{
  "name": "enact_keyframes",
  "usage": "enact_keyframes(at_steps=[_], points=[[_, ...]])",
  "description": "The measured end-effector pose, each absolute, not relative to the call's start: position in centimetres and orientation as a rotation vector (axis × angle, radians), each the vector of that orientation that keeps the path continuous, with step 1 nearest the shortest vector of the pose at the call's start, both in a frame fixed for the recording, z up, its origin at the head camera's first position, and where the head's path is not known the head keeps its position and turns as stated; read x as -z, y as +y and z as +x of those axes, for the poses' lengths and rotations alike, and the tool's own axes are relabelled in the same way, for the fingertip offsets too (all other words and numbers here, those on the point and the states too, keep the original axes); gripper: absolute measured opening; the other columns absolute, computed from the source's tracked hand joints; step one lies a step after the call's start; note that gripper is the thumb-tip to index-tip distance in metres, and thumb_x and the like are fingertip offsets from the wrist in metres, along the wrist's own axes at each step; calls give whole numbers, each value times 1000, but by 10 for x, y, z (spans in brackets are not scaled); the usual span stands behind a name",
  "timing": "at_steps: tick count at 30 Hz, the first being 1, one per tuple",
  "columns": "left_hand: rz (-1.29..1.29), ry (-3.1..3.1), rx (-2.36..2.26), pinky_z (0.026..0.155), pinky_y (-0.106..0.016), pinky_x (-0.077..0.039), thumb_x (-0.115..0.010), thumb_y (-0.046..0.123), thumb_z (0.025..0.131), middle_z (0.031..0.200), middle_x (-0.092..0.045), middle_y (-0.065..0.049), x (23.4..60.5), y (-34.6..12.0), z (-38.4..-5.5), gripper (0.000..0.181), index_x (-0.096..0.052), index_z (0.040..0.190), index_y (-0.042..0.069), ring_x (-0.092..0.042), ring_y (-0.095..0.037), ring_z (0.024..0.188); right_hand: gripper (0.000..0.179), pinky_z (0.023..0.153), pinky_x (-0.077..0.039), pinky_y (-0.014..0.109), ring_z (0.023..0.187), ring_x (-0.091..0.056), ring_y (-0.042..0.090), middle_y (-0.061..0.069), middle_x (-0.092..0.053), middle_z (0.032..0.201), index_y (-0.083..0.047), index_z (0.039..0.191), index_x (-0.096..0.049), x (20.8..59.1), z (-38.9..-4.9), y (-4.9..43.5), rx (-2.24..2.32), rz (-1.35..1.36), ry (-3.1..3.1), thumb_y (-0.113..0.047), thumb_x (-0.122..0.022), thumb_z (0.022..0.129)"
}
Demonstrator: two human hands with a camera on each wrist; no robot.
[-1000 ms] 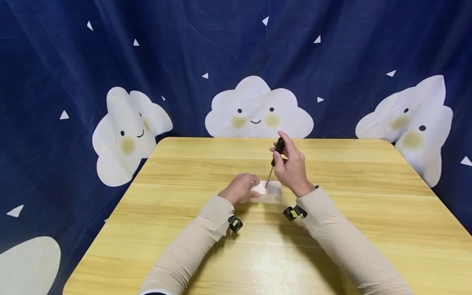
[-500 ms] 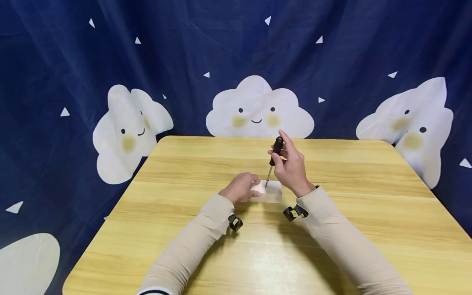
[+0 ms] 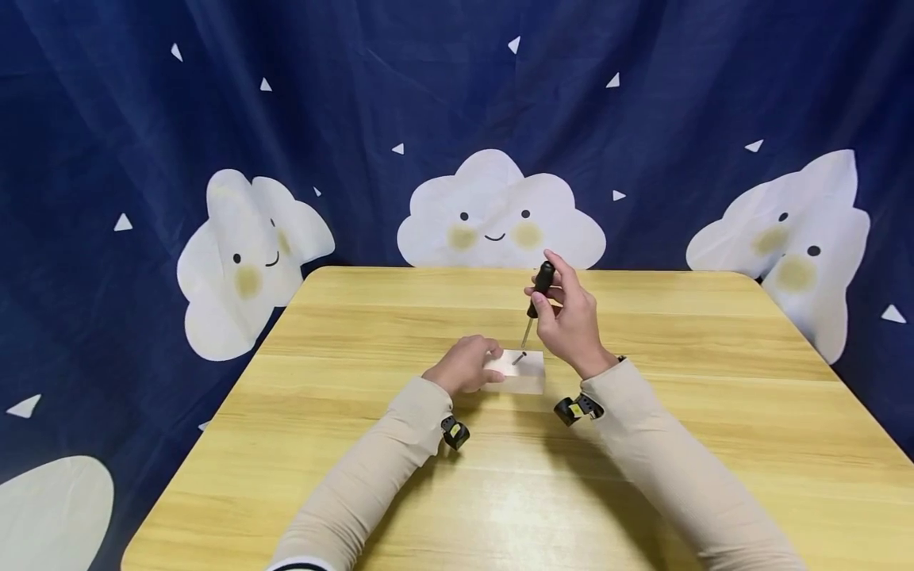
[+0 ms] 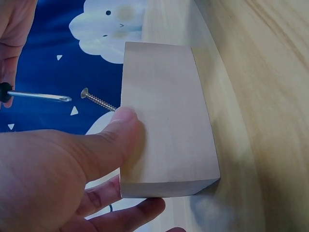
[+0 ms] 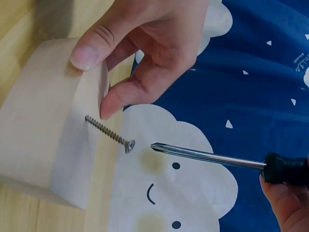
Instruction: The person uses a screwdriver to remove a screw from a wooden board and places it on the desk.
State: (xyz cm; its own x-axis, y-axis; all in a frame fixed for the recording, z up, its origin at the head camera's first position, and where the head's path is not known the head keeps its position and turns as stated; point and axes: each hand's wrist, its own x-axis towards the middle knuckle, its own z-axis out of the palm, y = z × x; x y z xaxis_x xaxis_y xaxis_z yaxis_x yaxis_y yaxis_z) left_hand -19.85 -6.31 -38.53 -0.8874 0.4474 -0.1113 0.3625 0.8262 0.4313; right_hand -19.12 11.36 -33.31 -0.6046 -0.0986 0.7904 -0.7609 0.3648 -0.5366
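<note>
A pale wooden block (image 3: 527,384) rests on the table, gripped at its left end between the thumb and fingers of my left hand (image 3: 466,365). From its top face a long threaded screw (image 5: 108,133) sticks out at a tilt, most of its thread exposed. My right hand (image 3: 574,325) holds a screwdriver (image 3: 543,279) by its black handle, index finger up near the handle's end. In the right wrist view, a small gap separates the cross-shaped tip of the shaft (image 5: 207,157) from the screw head. The left wrist view shows the left thumb pressing the block's side (image 4: 166,111).
The wood-grain table (image 3: 321,444) runs out on all sides of the hands. Behind it hangs a dark blue curtain (image 3: 428,71) printed with white clouds and small triangles. A small black camera sits on each wrist.
The screwdriver tip was at the screw earlier; now it has lifted off, and my right hand has shifted slightly right. The block and my left hand have stayed put.
</note>
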Motion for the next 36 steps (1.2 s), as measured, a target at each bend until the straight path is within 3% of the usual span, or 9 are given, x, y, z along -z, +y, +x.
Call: enact_keyframes(at_steps=[4, 12, 16, 19, 21, 27, 31, 36], points=[[636, 2796, -594, 104, -38, -41, -74, 27, 87, 124, -62, -10, 385, -63, -198, 44, -63, 123, 5, -54, -27, 119, 59, 65, -58, 32, 83, -70, 36, 26, -62, 100, 4, 139, -43, 337, -196, 120, -1265, 760, -1923, 19, -60, 84], [688, 2790, -553, 99, -35, -44, -73, 29, 88, 120, -64, -8, 383, -62, -200, 41, -63, 121, 6, -57, -22, 108, 47, 71, -53, 14, 83, -70, 32, 22, -64, 95, 3, 127, -50, 335, -196, 131, -1248, 719, -1912, 16, -62, 84], [693, 2776, -531, 96, -34, -46, -72, 30, 89, 118, -64, -7, 379, -62, -202, 39, -64, 119, 7, -56, -19, 101, 46, 68, -57, 24, 82, -70, 32, 21, -66, 95, 2, 126, -50, 335, -196, 138, -1195, 691, -1921, 15, -63, 84], [687, 2771, -544, 98, -35, -45, -72, 31, 89, 120, -63, -7, 375, -60, -202, 38, -65, 119, 8, -55, -21, 108, 46, 65, -59, 35, 82, -70, 31, 21, -67, 94, 1, 125, -50, 335, -195, 143, -1147, 671, -1928, 14, -64, 83], [693, 2775, -546, 100, -36, -44, -72, 31, 89, 121, -63, -7, 373, -57, -203, 38, -65, 119, 9, -55, -22, 113, 46, 64, -59, 35, 82, -69, 31, 20, -67, 94, 1, 125, -51, 336, -194, 147, -1127, 655, -1931, 14, -65, 83], [739, 2806, -553, 104, -35, -41, -71, 31, 89, 123, -63, -6, 369, -49, -204, 40, -65, 122, 8, -54, -23, 119, 46, 67, -54, 15, 80, -69, 31, 20, -66, 93, 1, 123, -52, 338, -193, 154, -1107, 617, -1935, 13, -66, 82], [785, 2832, -579, 96, -31, -47, -72, 27, 89, 114, -67, -7, 367, -42, -204, 39, -66, 122, 7, -60, -20, 107, 45, 66, -53, 14, 79, -69, 31, 20, -66, 92, 2, 123, -52, 342, -192, 157, -1104, 602, -1939, 12, -67, 81], [814, 2828, -619, 71, -23, -49, -73, 23, 89, 85, -63, -1, 369, -36, -204, 37, -66, 121, 6, -58, -12, 77, 47, 64, -56, 21, 79, -69, 30, 19, -66, 92, 2, 124, -52, 350, -190, 160, -1091, 587, -1953, 11, -67, 81]])
